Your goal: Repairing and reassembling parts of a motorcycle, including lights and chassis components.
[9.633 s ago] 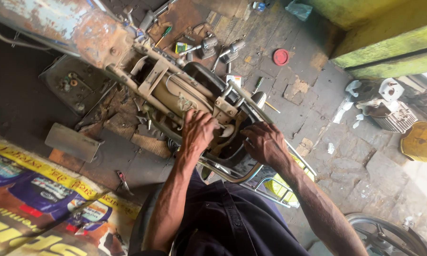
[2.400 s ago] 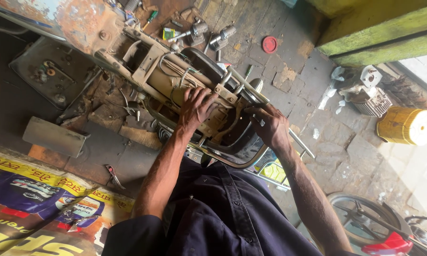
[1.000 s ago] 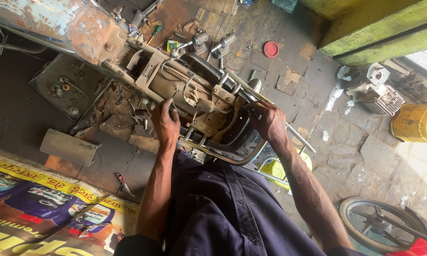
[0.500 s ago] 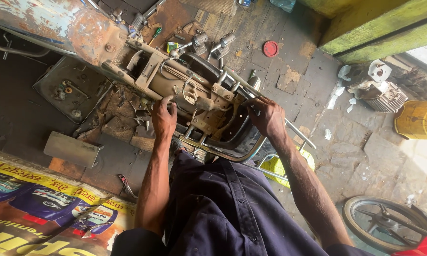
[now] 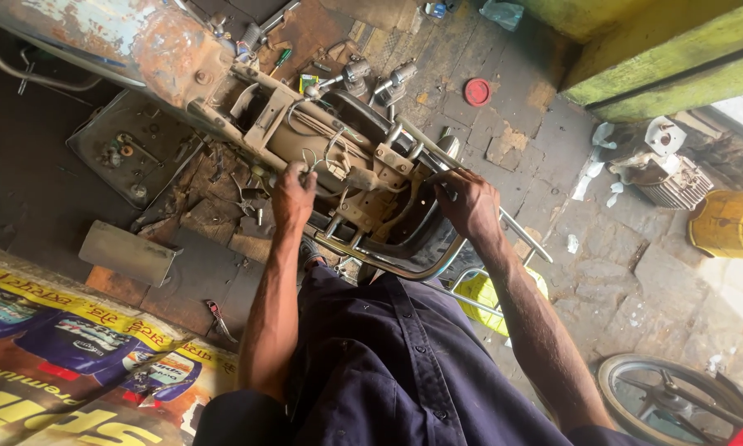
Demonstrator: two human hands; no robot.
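A stripped, rusty motorcycle frame (image 5: pixel 305 132) stretches from the upper left to the middle, its rear ending in a curved chrome rail (image 5: pixel 404 268) just in front of my body. My left hand (image 5: pixel 293 194) is closed on the near side of the frame, next to loose wires (image 5: pixel 322 153). My right hand (image 5: pixel 466 202) grips the frame's right rear, over the dark fender; whether it also holds a small tool is unclear.
A metal tray (image 5: pixel 128 153) of small parts and a grey plate (image 5: pixel 128 252) lie left. Pliers (image 5: pixel 219 318) rest near a printed banner (image 5: pixel 66 347). An engine cylinder (image 5: pixel 664 177), a yellow container (image 5: pixel 731 223), a wheel (image 5: pixel 681 405) and a red lid (image 5: pixel 476 92) are on the right.
My left hand moved from the top of the frame down to its near left side. My right hand stayed on the right rear of the frame.
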